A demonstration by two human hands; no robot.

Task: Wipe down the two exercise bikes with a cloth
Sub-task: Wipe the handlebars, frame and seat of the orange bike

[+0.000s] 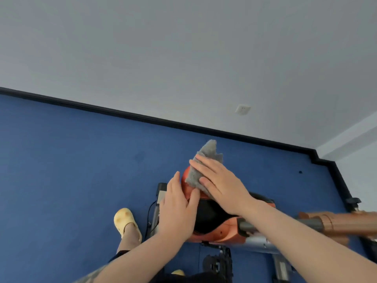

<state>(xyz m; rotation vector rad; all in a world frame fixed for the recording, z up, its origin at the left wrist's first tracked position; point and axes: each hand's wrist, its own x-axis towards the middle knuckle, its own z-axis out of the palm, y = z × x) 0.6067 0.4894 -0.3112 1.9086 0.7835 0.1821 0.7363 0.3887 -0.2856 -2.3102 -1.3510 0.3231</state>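
Left hand (177,209) lies flat, fingers straight, against the near-left side of the orange bike housing (210,219), apparently steadying it, while the right hand (219,183) presses the grey cloth (201,170) open-palmed onto its far top to wipe.

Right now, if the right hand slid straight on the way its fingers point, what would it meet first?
Its fingers aim up-left across the grey cloth it presses on the bike's orange housing. The right hand would probably run off the housing's end over blue carpet; depth is unclear.
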